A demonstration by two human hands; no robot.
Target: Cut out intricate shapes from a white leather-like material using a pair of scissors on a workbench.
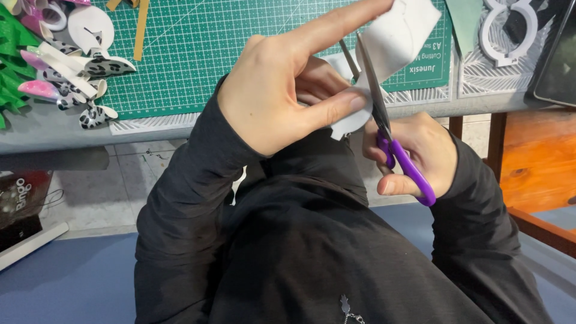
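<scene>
- Left hand (282,90), raised over the near edge of the green mat (198,54), pinches a white sheet (399,36) between thumb and fingers, the forefinger stretched along its upper edge.
- Right hand (414,156), just below and nearer the body than the mat's front edge, grips purple-handled scissors (384,129), fingers through the loops; the blades stand parted, with the sheet's edge between them.
- White sheet: held in the air above the mat's right-hand corner, curled, touching nothing but the left hand's fingers and the blades. A rounded lobe of it hangs just under the left thumb.
- Step in hand, by the look of it: a curved cut is under way, the blades partly into the material and not yet through.
- Next move would seem to call for closing the blades in a short bite while the left hand turns the sheet to feed the curve, keeping thumb and forefinger clear of the edges, which lie close to them.
- Left of the mat lie spotted and pink bows (66,75) and green cut shapes (12,66); right of it, a white ornament (510,30) on a patterned surface. None is touched.
</scene>
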